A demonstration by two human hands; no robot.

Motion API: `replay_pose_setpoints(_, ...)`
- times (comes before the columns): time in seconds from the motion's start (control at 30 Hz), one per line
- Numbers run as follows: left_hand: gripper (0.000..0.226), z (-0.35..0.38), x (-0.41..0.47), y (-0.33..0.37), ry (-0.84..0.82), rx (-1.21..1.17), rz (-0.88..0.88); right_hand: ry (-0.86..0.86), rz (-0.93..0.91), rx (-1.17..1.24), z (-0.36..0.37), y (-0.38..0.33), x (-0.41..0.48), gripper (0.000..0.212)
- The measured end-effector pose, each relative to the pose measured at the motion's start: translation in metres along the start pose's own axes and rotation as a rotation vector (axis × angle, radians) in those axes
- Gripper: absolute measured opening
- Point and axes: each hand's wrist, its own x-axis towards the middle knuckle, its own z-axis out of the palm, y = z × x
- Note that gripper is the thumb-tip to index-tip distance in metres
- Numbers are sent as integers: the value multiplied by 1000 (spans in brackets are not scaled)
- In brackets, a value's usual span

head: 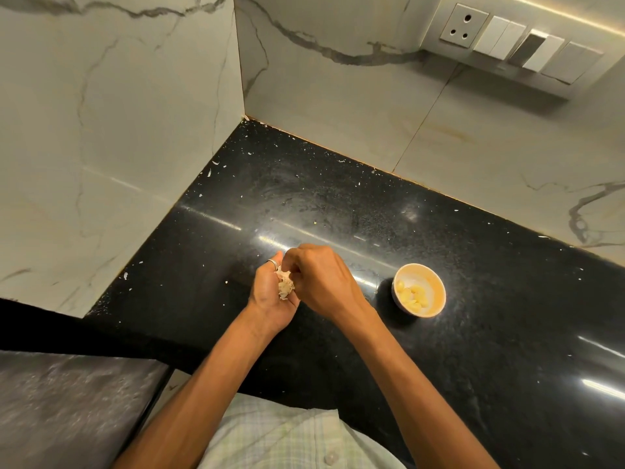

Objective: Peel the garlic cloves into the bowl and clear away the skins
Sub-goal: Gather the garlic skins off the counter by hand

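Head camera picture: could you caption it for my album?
Left hand cups garlic skins while the right hand picks at them, beside a bowl of peeled cloves.

Right hand (324, 282): fingertips hidden behind its own knuckles. Skins (285, 287) in the left hand (270, 299): partly covered; any clove among them indistinguishable. Cloves (414, 296) in the bowl (436, 292): too blurred to count. Shirt (287, 438): cut off by the lower edge.
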Motion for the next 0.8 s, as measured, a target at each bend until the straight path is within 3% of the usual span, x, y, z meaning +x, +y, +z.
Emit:
replay_pose_setpoints(0.23,44,0,-1,1,1,-34,-40,-46,-20,35,0,1,-1,39)
replay_pose_setpoints(0.37,41,2,-4,6,14,-117,-31,146,116,310,-17,15,-11,38)
replay_pose_setpoints(0.43,41,0,-4,10,27,-164,-29,192,197,243,-18,33,-22,40)
replay_pose_setpoints(0.5,40,-2,-5,14,30,-198,-16,134,233,151,-7,54,-36,40)
replay_pose_setpoints(0.63,40,-7,-5,18,16,-249,-12,58,187,-40,33,81,-65,31)
replay_pose_setpoints(0.8,40,-5,-9,21,4,-260,-1,-31,203,-274,69,78,-76,72)
